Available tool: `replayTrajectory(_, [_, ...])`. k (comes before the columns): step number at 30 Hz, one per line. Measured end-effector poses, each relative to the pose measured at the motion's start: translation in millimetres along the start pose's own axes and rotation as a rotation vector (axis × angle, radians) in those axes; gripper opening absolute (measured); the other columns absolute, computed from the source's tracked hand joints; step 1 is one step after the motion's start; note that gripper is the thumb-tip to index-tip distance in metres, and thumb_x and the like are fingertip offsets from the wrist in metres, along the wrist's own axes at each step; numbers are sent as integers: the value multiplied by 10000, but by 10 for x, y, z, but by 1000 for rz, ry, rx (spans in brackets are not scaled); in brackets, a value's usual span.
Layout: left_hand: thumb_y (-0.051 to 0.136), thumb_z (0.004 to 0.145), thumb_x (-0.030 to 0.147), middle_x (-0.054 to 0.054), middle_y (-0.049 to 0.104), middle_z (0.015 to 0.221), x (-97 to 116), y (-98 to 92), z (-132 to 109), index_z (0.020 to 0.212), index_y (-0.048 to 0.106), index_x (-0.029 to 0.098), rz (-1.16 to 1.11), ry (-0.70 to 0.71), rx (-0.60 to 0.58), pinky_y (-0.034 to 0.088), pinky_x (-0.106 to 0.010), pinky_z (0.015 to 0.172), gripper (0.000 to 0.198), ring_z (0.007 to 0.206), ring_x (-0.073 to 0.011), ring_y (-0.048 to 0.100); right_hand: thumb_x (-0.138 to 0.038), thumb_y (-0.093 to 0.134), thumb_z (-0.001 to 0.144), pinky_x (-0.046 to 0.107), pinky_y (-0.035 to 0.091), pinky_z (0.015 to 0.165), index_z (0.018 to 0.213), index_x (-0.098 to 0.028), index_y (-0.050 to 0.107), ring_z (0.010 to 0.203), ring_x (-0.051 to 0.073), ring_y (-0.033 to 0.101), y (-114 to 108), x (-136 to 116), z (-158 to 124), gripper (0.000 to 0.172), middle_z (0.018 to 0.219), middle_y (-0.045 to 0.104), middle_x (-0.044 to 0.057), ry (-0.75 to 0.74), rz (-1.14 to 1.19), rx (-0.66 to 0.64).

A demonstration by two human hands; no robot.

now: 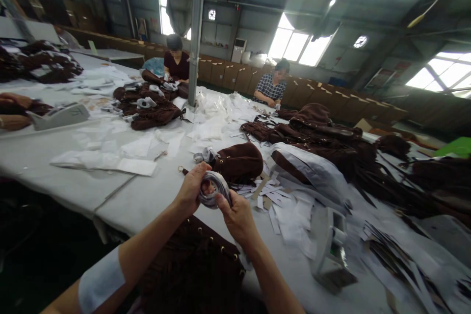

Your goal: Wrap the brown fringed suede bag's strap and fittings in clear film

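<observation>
Both of my hands are closed round a ring-shaped coil in greyish-white wrapping, raised over the table's near edge. My left hand grips its left side, and fingers show through the hole. On the lower right, my right hand presses its thumb against the ring. Below my hands hangs a dark brown bag with a row of gold eyelets along its rim. Just beyond lies another brown bag, with a grey-wrapped piece at its left end.
A tape dispenser stands at right beside loose paper strips. Brown bags are heaped at right, more at left. A metal post rises from the table. Two co-workers sit across; another's hands show at left.
</observation>
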State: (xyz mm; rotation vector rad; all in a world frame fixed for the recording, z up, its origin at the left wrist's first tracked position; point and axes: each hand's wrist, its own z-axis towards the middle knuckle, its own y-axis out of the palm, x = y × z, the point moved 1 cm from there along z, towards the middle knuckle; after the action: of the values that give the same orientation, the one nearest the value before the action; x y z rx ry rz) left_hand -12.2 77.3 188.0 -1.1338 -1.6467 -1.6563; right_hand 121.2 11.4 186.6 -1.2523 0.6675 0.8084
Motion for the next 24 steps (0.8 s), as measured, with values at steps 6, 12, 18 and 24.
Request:
replayTrajectory(6, [705, 699, 431, -28, 675, 703, 435, -110, -49, 926, 659, 163, 729, 12, -627, 416, -191, 491, 354, 588, -148, 604, -319, 508, 845, 218, 285, 530, 685, -187, 580, 546, 102, 460, -146, -146, 21, 219, 581, 530, -36, -164, -230, -275])
replayTrajectory(12, [709, 693, 427, -14, 618, 564, 456, 30, -42, 735, 669, 137, 562, 94, -300, 351, -174, 394, 296, 431, -95, 504, -461, 595, 789, 209, 316, 518, 814, -191, 586, 567, 113, 483, -198, -236, 106, 271, 625, 557, -39, -79, -114, -189])
replayTrajectory(18, [792, 553, 495, 73, 459, 400, 199, -221, 186, 637, 596, 128, 96, 176, 302, 238, -166, 280, 425, 278, -41, 331, -497, 403, 888, 247, 304, 504, 694, -212, 473, 492, 132, 458, 199, 468, -397, 351, 519, 471, -40, 56, -192, -38])
replayTrajectory(24, [776, 580, 506, 51, 503, 446, 8, -328, 127, 623, 599, 125, 198, 169, 306, 247, -159, 298, 423, 309, -35, 349, -456, 392, 900, 300, 452, 641, 858, -208, 560, 704, 200, 603, 116, 813, -662, 303, 768, 647, 54, 67, -215, -78])
